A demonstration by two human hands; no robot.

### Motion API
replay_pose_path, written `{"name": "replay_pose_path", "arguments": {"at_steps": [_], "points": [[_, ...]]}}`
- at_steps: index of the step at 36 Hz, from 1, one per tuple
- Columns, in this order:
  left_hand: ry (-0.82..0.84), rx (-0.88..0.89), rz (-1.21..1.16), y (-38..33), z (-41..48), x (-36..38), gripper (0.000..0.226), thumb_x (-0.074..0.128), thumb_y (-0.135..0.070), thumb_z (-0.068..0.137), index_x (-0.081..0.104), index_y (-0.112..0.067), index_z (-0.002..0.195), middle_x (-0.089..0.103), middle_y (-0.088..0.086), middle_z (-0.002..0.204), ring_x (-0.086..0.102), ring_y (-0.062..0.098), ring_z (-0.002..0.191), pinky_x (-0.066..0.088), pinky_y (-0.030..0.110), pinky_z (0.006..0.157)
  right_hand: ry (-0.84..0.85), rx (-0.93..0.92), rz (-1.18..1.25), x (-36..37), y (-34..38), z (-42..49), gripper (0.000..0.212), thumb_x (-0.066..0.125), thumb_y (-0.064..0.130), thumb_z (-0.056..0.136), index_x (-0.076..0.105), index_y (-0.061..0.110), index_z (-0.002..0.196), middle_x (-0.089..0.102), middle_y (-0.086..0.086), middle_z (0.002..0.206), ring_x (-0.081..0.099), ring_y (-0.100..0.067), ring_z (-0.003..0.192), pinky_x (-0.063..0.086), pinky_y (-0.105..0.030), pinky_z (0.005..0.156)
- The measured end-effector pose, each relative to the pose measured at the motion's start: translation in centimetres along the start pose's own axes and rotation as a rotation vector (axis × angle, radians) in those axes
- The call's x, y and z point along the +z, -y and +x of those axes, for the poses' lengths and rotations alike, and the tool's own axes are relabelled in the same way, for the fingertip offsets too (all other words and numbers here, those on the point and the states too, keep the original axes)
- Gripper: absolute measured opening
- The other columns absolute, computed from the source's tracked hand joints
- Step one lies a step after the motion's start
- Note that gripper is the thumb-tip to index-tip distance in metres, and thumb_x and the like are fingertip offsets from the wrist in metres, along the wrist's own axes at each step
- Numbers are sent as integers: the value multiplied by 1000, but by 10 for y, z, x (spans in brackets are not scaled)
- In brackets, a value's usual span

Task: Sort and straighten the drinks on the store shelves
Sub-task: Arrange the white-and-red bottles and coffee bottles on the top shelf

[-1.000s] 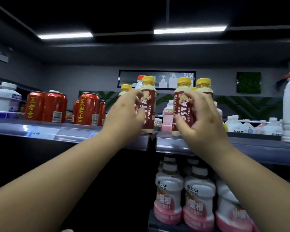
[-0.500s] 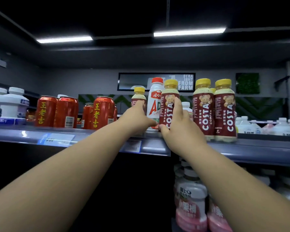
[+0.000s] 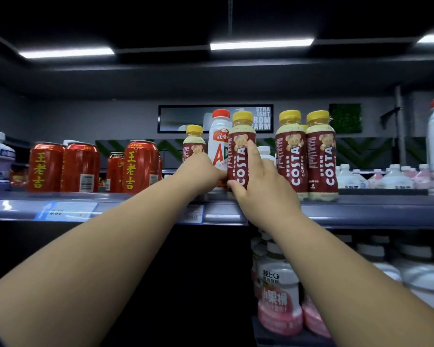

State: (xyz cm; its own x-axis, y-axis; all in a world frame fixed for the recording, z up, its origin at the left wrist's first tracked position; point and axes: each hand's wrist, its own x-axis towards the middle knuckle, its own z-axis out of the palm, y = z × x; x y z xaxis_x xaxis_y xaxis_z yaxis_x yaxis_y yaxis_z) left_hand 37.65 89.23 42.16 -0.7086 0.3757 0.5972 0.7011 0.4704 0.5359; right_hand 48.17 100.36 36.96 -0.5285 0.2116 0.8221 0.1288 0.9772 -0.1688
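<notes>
COSTA COFFEE on each coffee bottle; 王老吉 on red cans; AD on white bottle; wall sign: STRAIGHT FROM FARM. Price tag too blurred.

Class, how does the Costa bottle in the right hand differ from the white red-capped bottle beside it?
The Costa bottle has a yellow cap, the white bottle a red one. The Costa bottle's label is maroon; the white bottle shows red letters on white. The right hand grips the Costa bottle, not the white bottle. Both are upright.
</notes>
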Motion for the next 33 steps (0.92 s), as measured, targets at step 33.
{"name": "replay_pose_path", "arguments": {"at_steps": [33], "points": [[-141,336,-356,-103,-91,-5,48,82,-39,74,54,-24,110,68,-6,101,70,11,89,61,35,79,-164,-134,769,-69,-59,-37,60,70,40,89,42,42,142,62,11,133,61,-12,122,53,-45,101]]}}
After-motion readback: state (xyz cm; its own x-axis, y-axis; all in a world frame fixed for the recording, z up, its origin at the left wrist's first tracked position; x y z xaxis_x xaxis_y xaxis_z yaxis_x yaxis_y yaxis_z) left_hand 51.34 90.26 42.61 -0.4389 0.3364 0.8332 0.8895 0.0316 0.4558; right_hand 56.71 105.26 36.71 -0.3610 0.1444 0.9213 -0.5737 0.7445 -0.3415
